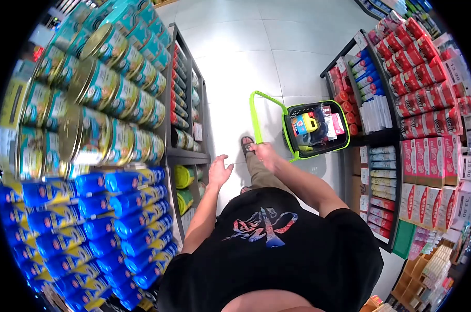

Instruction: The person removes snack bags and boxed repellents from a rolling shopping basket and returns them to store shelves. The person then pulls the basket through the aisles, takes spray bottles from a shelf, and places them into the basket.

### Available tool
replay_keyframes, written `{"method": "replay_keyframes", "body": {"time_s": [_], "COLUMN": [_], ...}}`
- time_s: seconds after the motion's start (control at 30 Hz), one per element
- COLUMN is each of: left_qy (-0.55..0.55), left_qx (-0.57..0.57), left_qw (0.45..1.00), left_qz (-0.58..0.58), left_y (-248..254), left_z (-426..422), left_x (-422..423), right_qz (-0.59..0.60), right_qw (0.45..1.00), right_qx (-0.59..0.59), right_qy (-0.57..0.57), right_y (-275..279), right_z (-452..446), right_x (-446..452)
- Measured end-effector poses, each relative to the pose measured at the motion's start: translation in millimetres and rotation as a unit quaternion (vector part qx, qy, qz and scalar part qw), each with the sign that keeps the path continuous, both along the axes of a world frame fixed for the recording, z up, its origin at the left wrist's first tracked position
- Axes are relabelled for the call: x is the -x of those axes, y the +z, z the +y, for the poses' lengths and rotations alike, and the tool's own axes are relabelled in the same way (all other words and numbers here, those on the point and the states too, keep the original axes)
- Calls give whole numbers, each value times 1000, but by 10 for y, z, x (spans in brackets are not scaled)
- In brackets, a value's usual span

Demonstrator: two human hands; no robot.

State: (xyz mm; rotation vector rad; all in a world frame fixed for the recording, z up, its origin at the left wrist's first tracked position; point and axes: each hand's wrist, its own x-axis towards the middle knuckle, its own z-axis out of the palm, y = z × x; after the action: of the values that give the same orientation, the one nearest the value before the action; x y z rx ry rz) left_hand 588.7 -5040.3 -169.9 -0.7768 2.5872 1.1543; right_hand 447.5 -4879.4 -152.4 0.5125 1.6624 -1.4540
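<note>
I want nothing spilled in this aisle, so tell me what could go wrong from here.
The basket, its handle in the right hand, may bump the nearby right-side shelf. A sharp pull could shift the yellow container inside. The left hand, empty, might brush the green goods on the left shelf.

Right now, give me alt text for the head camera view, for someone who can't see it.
A person's right hand grips the green handle of a shopping basket holding a few goods, on a shop's pale floor, seen from above. The left hand is open; cans and blue packs are stacked on its side, red packs opposite.
</note>
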Motion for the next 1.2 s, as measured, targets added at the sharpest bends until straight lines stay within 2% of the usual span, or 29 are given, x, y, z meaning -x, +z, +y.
{"method": "replay_keyframes", "body": {"time_s": [0.07,0.13,0.17,0.23,0.27,0.37,0.4,0.47,0.5,0.57,0.6,0.63,0.67,0.73,0.77,0.87,0.93,0.97,1.07,1.2], "left_qy": [-25,-31,25,145,171,95,91,14,11,5,15,-4,-5,-50,-70,-142,-198,-198,-153,-111], "left_qx": [-48,-47,-180,-398,-435,-482,-483,-434,-452,-422,-456,-462,-485,-494,-490,-480,-426,-404,-360,-372], "left_qw": [999,998,983,906,884,871,871,900,890,906,890,887,874,865,865,860,880,889,918,919], "left_qz": [-4,-6,0,-3,-14,-8,-7,32,51,25,6,-32,-39,-72,-85,-105,-70,-78,-72,-65], "left_y": [-161,-342,-447,-538,-535,-221,-207,-172,-142,-234,-239,-129,-221,-403,-437,-491,-776,-852,-1244,-1122], "left_z": [-188,-355,-449,-631,-706,-902,-954,-1043,-1085,-1140,-1161,-1217,-1240,-1382,-1473,-1807,-2089,-2270,-2773,-3342], "left_x": [412,927,1206,1808,2112,3060,3303,3798,4005,4386,4539,4717,4875,5258,5465,6177,6640,6928,7620,8380], "right_qz": [-7,-28,-55,-79,-104,-123,-135,-141,-128,-107,-101,-109,-117,-140,-133,-125,-118,-131,-113,-113], "right_qw": [1000,998,997,995,991,980,973,970,967,959,955,944,930,923,925,931,931,930,924,909], "right_qx": [-18,57,39,51,63,108,116,122,129,151,164,153,142,221,224,189,170,114,76,73], "right_qy": [16,-19,-44,-45,-48,-111,-144,-156,-180,-214,-225,-272,-318,-281,-275,-286,-301,-325,-357,-395], "right_y": [-190,-403,-517,-473,-433,-391,-377,-403,-375,-402,-459,-386,-278,-761,-793,-832,-862,-849,-891,-1083], "right_z": [-250,-485,-645,-849,-966,-1180,-1236,-1365,-1420,-1537,-1572,-1667,-1758,-1696,-1725,-1940,-2058,-2162,-2225,-2076], "right_x": [220,507,693,1222,1515,2225,2394,2739,2905,3259,3449,3640,3825,4201,4346,4939,5148,5313,5737,6160]}}
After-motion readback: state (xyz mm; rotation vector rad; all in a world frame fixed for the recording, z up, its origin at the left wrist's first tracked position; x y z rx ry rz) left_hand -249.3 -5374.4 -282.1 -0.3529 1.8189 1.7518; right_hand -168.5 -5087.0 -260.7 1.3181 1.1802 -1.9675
